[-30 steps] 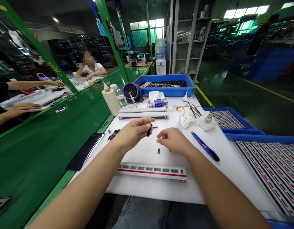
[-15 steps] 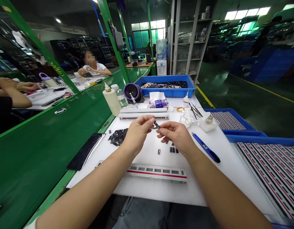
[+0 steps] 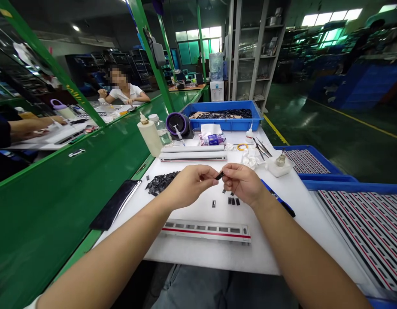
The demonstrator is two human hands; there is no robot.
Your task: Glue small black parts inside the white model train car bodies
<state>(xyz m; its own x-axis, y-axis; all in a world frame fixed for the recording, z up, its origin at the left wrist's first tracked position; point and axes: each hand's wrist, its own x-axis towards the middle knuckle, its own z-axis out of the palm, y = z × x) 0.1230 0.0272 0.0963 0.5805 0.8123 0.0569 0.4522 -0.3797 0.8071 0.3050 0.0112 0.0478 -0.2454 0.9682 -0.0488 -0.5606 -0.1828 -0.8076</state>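
Note:
Between my two hands, above the white worktop, is a small black plastic part. My left hand pinches one end of it with thumb and fingertips. At the other end, my right hand grips it with thumb and curled fingers. A heap of black plastic parts lies left of my left hand, partly covered by it. Below my hands, several small black pieces and a single one rest on the worktop. Nearer to me lies a white model train car body with a red stripe, its left end behind my left forearm.
White train shells, a glue bottle, a tissue pack and a blue bin stand beyond. A blue pen-like tool and tweezers lie right. Striped panels fill trays at right. Co-workers sit across the green partition.
My hands have shifted slightly right, and the black part is turned to slant the other way. My left hand has rotated. My right hand now partly covers the blue tool.

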